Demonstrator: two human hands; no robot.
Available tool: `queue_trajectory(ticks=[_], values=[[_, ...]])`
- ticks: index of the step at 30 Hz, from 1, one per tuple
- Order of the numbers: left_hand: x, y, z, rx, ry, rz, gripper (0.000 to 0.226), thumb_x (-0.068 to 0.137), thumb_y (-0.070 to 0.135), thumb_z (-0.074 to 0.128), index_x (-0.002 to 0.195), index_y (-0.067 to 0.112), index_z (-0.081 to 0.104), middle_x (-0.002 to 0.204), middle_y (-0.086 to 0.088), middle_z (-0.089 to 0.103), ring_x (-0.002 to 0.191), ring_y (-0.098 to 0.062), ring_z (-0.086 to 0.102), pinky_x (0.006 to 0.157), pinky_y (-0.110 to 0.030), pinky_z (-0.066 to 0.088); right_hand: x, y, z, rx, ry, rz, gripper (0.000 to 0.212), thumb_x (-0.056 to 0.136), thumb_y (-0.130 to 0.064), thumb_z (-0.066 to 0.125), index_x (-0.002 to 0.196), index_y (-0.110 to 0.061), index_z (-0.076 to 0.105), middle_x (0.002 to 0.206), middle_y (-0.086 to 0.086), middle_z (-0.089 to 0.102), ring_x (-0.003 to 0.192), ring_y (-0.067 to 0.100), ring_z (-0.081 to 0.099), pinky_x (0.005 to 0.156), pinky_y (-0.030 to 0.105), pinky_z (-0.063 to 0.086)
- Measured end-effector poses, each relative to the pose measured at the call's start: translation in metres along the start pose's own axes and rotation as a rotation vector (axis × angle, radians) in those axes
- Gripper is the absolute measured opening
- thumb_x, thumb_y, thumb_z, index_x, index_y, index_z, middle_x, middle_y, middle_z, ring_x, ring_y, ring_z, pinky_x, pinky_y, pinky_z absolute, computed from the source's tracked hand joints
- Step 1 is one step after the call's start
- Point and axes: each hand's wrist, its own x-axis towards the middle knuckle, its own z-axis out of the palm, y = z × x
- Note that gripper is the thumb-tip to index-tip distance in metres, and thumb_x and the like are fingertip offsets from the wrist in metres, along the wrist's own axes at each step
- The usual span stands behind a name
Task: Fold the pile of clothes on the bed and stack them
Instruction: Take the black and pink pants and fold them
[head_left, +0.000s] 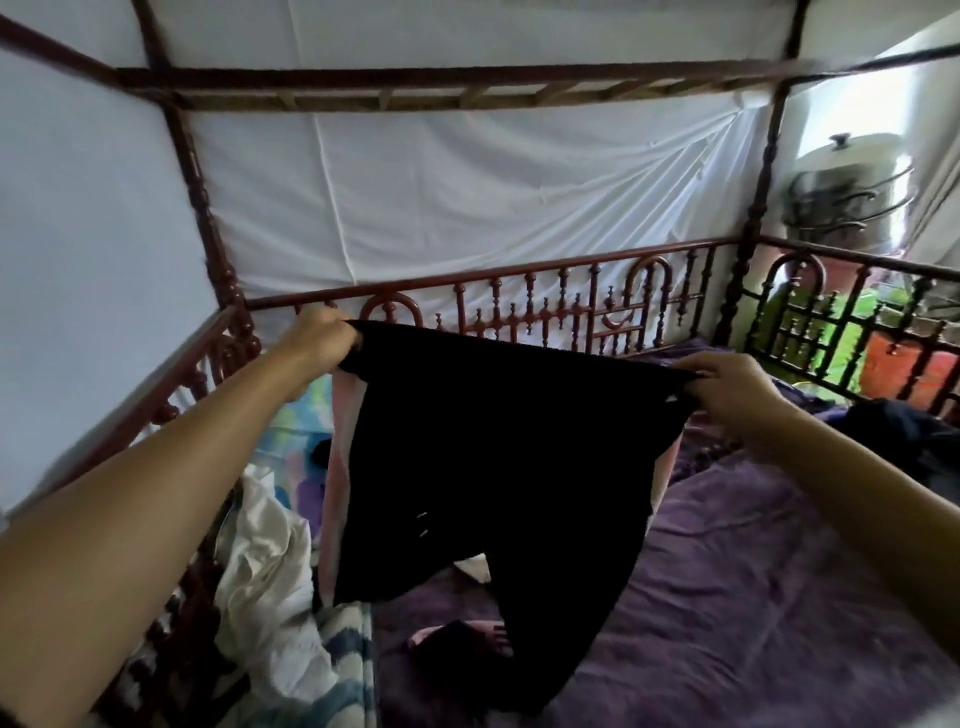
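On purple bedspread | red railing | white drapes behind

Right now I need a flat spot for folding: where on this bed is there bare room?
Free: the purple bedspread right of the hanging black garment, up to the dark heap by the right rail. Crowded: the left side, where white clothes and a striped quilt lie.

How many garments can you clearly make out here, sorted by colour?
Black garment, held up by the left hand and right hand: 1
White garment, crumpled at the left: 1
Dark blue garment, heaped at the right: 1
Total: 3. The patterned cloth may be bedding, so uncounted.
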Motion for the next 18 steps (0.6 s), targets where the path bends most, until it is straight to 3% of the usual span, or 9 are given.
queue_trajectory(ticks=[3,6,8,10,11,13,15,18], values=[[0.001,0.047,0.030,-0.125,-0.011,-0.004,0.010,0.069,0.009,0.053,0.062,0.008,0.061,0.048,-0.002,0.055,0.053,-0.024,0.051,0.054,-0.028,0.038,0.011,0.000,-0.031,0.288,0.007,0.102,0.028,0.084,0.013,0.050,0.092,-0.004,0.070,0.064,0.006,0.061,0.047,0.012,0.058,0.045,0.017,0.047],[0.001,0.079,0.068,-0.189,-0.083,0.016,0.018,0.058,0.026,0.056,0.063,0.011,0.064,0.059,-0.004,0.059,0.055,-0.020,0.052,0.056,-0.028,0.037,0.015,0.017,-0.054,0.306,0.030,0.063,0.026,0.087,0.005,0.047,0.089,-0.007,0.071,0.062,0.003,0.063,0.050,0.013,0.056,0.050,0.020,0.043],[0.004,0.090,0.092,-0.183,-0.210,0.049,0.031,0.062,0.039,0.067,0.073,0.010,0.070,0.070,-0.007,0.066,0.061,-0.018,0.059,0.060,-0.028,0.043,0.018,0.037,-0.071,0.260,-0.008,-0.025,0.021,0.092,-0.008,0.051,0.090,-0.008,0.072,0.068,-0.001,0.066,0.058,0.011,0.059,0.056,0.024,0.045],[0.008,0.097,0.116,-0.135,-0.382,0.106,0.054,0.055,0.054,0.081,0.089,0.013,0.071,0.083,-0.004,0.072,0.071,-0.015,0.066,0.065,-0.027,0.050,0.021,0.059,-0.094,0.229,-0.156,-0.092,0.023,0.091,-0.034,0.061,0.095,-0.015,0.073,0.082,-0.002,0.073,0.073,0.011,0.067,0.066,0.027,0.052],[0.010,0.100,0.130,-0.081,-0.438,0.155,0.063,0.047,0.058,0.086,0.093,0.017,0.070,0.086,-0.001,0.073,0.075,-0.013,0.067,0.068,-0.025,0.053,0.022,0.069,-0.108,0.207,-0.246,-0.104,0.027,0.086,-0.045,0.067,0.099,-0.022,0.073,0.091,-0.004,0.074,0.081,0.010,0.069,0.071,0.025,0.055],[0.018,0.104,0.161,0.121,-0.500,0.252,0.077,0.035,0.058,0.091,0.099,0.024,0.065,0.094,0.005,0.070,0.086,-0.010,0.066,0.075,-0.021,0.052,0.024,0.093,-0.134,0.145,-0.383,-0.090,0.032,0.072,-0.047,0.080,0.101,-0.037,0.071,0.098,-0.009,0.074,0.089,0.005,0.069,0.075,0.020,0.056],[0.023,0.109,0.196,0.384,-0.544,0.311,0.091,0.032,0.057,0.089,0.112,0.034,0.054,0.109,0.014,0.061,0.100,-0.007,0.058,0.084,-0.019,0.046,0.031,0.122,-0.156,0.044,-0.467,-0.056,0.054,0.060,-0.035,0.089,0.108,-0.028,0.066,0.103,-0.004,0.071,0.093,0.008,0.066,0.081,0.027,0.056],[0.036,0.120,0.254,0.611,-0.622,0.348,0.113,0.036,0.055,0.091,0.135,0.041,0.037,0.123,0.017,0.044,0.114,-0.009,0.044,0.100,-0.031,0.040,0.039,0.169,-0.175,-0.222,-0.481,0.001,0.072,0.056,-0.024,0.094,0.117,-0.018,0.055,0.105,-0.002,0.064,0.095,0.009,0.059,0.086,0.029,0.051]])
